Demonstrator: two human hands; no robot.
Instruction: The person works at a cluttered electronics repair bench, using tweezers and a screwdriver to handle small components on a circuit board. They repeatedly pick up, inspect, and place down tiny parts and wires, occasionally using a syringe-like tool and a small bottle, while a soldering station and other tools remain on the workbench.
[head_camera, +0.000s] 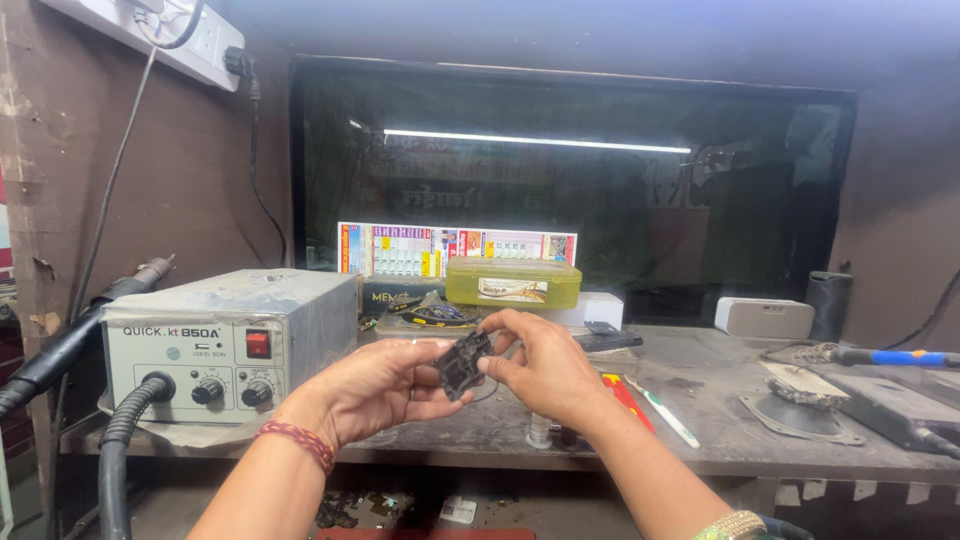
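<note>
**Small black circuit board held above a worn bench**

Small black irregular circuit board (463, 364): detail blurred, edges hidden by fingers; pinched between left hand (372, 385) and right hand (545, 366), above scuffed grey workbench (700, 400). Dim brown-walled room. Nearby: grey metal hot-air station (225, 340) at left, translucent yellow-green plastic box (513, 282) behind, dark glass screen (570, 170) at rear.

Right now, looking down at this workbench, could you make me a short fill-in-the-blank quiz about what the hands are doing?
1. Both the left hand and the right hand hold a small black ____ board.
2. The grey rework station with the red switch stands on the person's ____ side.
3. A braided red band sits on the ____ wrist.
4. The shallow box behind the hands is ____ in colour.

Missing words: circuit; left; left; yellow-green
</note>
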